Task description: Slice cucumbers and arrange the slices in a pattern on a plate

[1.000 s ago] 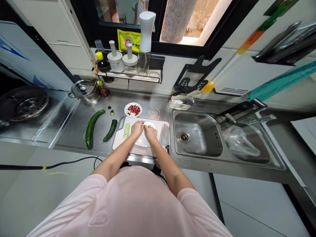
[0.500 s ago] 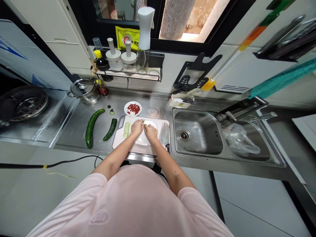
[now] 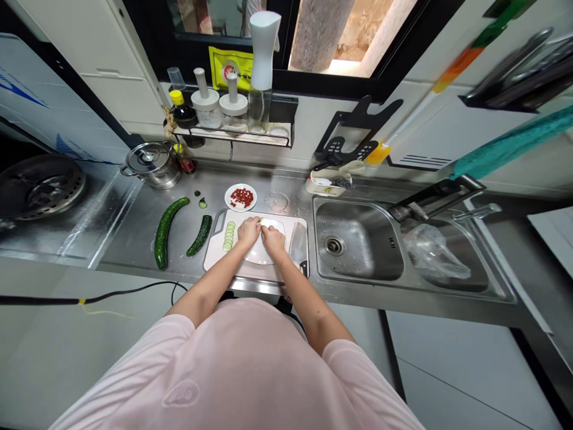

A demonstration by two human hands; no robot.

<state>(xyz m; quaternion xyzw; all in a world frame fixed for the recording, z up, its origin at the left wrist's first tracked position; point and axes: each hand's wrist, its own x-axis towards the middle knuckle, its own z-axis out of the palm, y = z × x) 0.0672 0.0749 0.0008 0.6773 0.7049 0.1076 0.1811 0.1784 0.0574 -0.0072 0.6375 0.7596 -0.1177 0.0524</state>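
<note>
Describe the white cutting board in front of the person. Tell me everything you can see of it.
The white cutting board is rectangular with rounded corners, looks like plastic, and lies flat on the stainless steel counter beside the sink. A cut-out handle sits at its far left corner. Overlapping cucumber slices lie in a row at its left, a broad knife lies along its right side, and the left hand and right hand rest over its middle.

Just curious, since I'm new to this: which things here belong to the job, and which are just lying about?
Part of the job: left hand, right hand, cutting board, cleaver, long cucumber, shorter cucumber, cucumber slices.
Just lying about: steel pot, plastic bag.
</note>
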